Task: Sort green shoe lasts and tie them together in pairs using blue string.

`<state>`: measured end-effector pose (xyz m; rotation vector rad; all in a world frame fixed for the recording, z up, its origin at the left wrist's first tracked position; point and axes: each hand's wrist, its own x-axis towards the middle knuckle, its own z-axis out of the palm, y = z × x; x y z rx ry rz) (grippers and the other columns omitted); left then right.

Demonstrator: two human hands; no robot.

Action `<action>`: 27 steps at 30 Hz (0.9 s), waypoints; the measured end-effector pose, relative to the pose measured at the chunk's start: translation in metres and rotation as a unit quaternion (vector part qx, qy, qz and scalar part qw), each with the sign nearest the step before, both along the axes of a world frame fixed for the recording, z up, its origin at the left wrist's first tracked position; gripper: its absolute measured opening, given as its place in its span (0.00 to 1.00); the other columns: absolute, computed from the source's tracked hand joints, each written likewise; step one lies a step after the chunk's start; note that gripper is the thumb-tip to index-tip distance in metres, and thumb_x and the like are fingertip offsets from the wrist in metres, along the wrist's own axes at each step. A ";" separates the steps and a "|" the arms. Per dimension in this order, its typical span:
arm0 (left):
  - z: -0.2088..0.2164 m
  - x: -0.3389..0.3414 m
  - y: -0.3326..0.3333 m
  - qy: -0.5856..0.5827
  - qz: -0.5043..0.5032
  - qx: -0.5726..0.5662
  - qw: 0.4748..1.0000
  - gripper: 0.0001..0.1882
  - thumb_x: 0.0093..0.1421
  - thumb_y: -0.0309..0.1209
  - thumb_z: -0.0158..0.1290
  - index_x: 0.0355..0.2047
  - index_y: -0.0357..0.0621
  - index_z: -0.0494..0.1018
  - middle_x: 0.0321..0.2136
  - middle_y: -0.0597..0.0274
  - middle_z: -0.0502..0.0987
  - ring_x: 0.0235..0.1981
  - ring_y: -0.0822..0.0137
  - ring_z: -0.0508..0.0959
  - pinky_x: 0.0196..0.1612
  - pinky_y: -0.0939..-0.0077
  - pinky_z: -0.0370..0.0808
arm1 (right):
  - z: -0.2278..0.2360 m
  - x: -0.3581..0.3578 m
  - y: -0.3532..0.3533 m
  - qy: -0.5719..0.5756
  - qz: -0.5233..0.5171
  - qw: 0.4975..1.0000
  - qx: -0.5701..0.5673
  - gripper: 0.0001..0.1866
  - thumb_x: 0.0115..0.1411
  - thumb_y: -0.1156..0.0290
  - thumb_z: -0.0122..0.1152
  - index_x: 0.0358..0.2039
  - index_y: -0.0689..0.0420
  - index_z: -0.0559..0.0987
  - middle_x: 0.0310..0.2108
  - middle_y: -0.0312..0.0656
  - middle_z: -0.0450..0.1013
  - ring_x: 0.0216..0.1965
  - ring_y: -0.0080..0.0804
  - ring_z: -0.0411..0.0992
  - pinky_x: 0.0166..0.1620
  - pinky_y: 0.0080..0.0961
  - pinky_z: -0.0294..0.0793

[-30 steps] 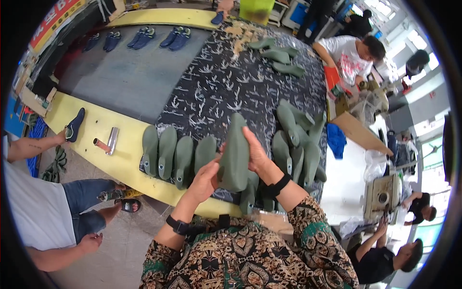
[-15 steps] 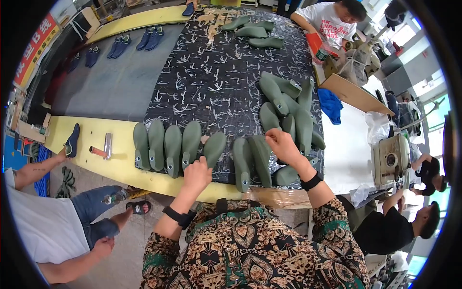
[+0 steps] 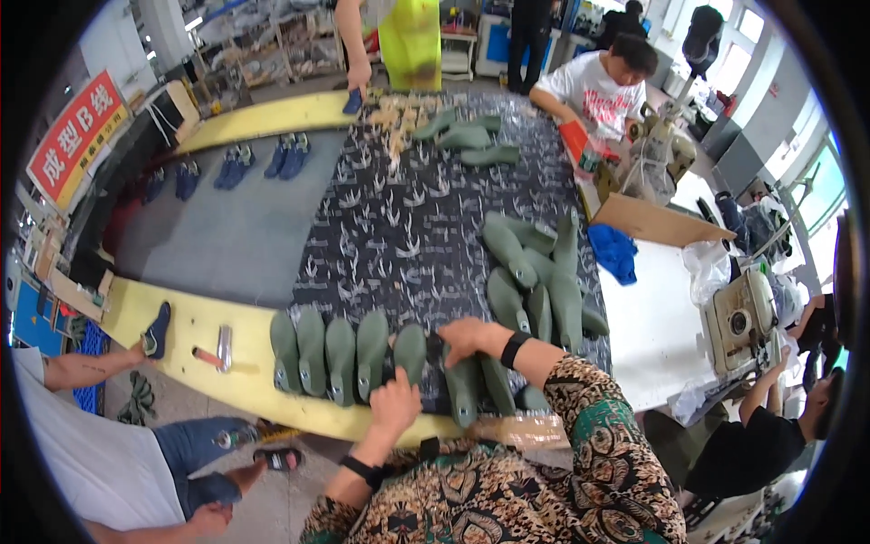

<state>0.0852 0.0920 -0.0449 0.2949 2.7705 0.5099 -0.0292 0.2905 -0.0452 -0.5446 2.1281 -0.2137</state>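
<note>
Several green shoe lasts stand in a row along the near edge of the dark patterned table. At the right end of that row is one shoe last (image 3: 410, 347), its lower end under the fingers of my left hand (image 3: 394, 405). The left hand's fingers are bent around that end, which they partly hide. Just to the right, my right hand (image 3: 468, 341) hovers over the toe of another shoe last (image 3: 462, 392), thumb and fingers apart. A second shoe last (image 3: 497, 385) lies beside it, partly under my right forearm.
A pile of green lasts (image 3: 535, 281) lies to the right, with a few more lasts (image 3: 468, 137) at the far end. Left, a grey belt (image 3: 217, 227) carries dark blue shoes. A co-worker's hand holds a shoe (image 3: 157, 331) near a metal tool (image 3: 223, 349). White tabletop (image 3: 652, 331) adjoins.
My right hand has moved left from the near-right lasts to the toe of the last beside the row. My left hand stays at the row's end last. The head view has tilted up.
</note>
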 end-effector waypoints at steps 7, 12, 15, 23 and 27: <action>0.024 0.053 0.003 -0.083 0.042 0.003 0.996 0.28 0.52 0.38 0.53 0.48 0.31 0.61 0.18 0.46 0.75 0.19 0.46 0.76 0.25 0.56 0.74 | -0.015 0.056 -0.008 -0.275 -0.122 0.950 -0.076 0.32 0.48 0.52 0.64 0.44 0.67 0.73 0.41 0.51 0.72 0.40 0.45 0.73 0.33 0.35 0.75; 0.035 0.044 0.000 -0.077 0.026 0.001 0.997 0.27 0.53 0.37 0.52 0.48 0.30 0.62 0.20 0.46 0.76 0.21 0.47 0.77 0.26 0.55 0.73 | -0.014 0.016 0.042 -0.054 -0.122 0.977 -0.167 0.23 0.49 0.53 0.62 0.34 0.63 0.78 0.29 0.53 0.74 0.32 0.45 0.74 0.36 0.37 0.74; 0.040 0.033 -0.004 -0.061 0.026 0.013 0.998 0.28 0.53 0.37 0.51 0.49 0.29 0.61 0.21 0.44 0.75 0.21 0.47 0.77 0.27 0.53 0.72 | 0.037 -0.048 0.088 0.056 -0.452 0.863 -0.218 0.16 0.49 0.61 0.65 0.27 0.64 0.78 0.25 0.46 0.74 0.26 0.31 0.73 0.27 0.27 0.72; 0.040 -0.056 0.006 0.037 0.024 0.038 0.998 0.28 0.54 0.35 0.50 0.50 0.28 0.59 0.22 0.42 0.75 0.21 0.44 0.76 0.27 0.52 0.72 | 0.099 -0.121 0.125 0.202 -0.537 0.738 -0.356 0.18 0.57 0.68 0.54 0.44 0.69 0.70 0.29 0.48 0.74 0.29 0.35 0.75 0.31 0.26 0.75; 0.043 -0.059 -0.006 0.044 0.033 0.022 0.998 0.27 0.54 0.35 0.50 0.50 0.29 0.59 0.21 0.42 0.75 0.21 0.45 0.76 0.28 0.52 0.72 | 0.101 -0.041 0.088 0.203 -0.444 0.852 -0.191 0.12 0.55 0.66 0.52 0.24 0.63 0.75 0.23 0.53 0.73 0.27 0.46 0.74 0.33 0.36 0.73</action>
